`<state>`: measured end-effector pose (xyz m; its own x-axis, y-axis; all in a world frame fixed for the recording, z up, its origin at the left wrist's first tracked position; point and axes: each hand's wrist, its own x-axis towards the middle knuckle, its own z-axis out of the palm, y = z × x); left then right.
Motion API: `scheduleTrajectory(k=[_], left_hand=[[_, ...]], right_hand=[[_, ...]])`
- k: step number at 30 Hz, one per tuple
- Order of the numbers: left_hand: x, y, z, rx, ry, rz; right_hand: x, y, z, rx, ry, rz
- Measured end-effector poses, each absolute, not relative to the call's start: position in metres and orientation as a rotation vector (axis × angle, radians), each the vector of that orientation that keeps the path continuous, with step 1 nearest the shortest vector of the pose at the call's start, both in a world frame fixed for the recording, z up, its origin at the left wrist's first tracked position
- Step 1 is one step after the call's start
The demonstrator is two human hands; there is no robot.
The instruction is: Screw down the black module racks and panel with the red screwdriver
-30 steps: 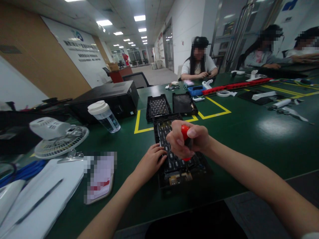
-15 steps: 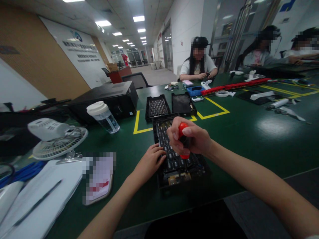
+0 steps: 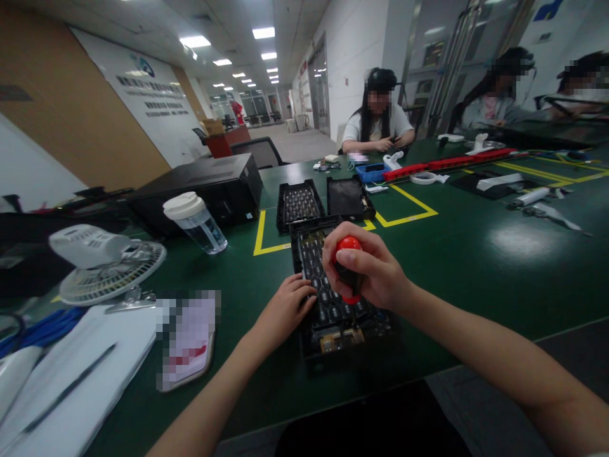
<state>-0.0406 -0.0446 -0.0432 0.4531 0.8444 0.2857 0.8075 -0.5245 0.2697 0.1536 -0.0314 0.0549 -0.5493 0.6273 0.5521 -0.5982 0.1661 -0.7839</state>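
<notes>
A black open device tray [image 3: 309, 244] with rows of small parts lies on the green table in front of me. My right hand [image 3: 368, 270] is wrapped round a red-and-black screwdriver handle [image 3: 349, 244], held upright over the tray's middle. My left hand [image 3: 285, 311] rests on the tray's left edge, its fingers bent and pressing down on it. The screwdriver's tip is hidden behind my right hand.
Two more black trays [image 3: 299, 203] [image 3: 349, 197] lie beyond, by yellow floor-tape lines. A water jug [image 3: 195, 222], a white fan [image 3: 102, 260], a black box [image 3: 209, 184], papers with a pen [image 3: 71, 387] and a phone [image 3: 188, 339] stand left. Other people sit across the table.
My right hand has turned a little on the screwdriver handle, so more of the red cap shows on top. My left hand stays on the tray's edge.
</notes>
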Motion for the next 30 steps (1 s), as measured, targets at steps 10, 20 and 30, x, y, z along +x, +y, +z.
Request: scheduleTrajectory(k=[10,20,30], left_hand=[[-0.042,-0.044,-0.047,2.608,1.460,0.579],[-0.043,-0.043,-0.048,2.631,1.466,0.593],[-0.041,-0.044,-0.045,2.643,1.464,0.617]], right_hand=[[0.151,-0.039,0.051,-0.218,-1.441,1.342],[0.149,-0.053,0.055,-0.411,-1.438,1.114],[0.147,-0.065,0.058,-0.604,-1.450,0.926]])
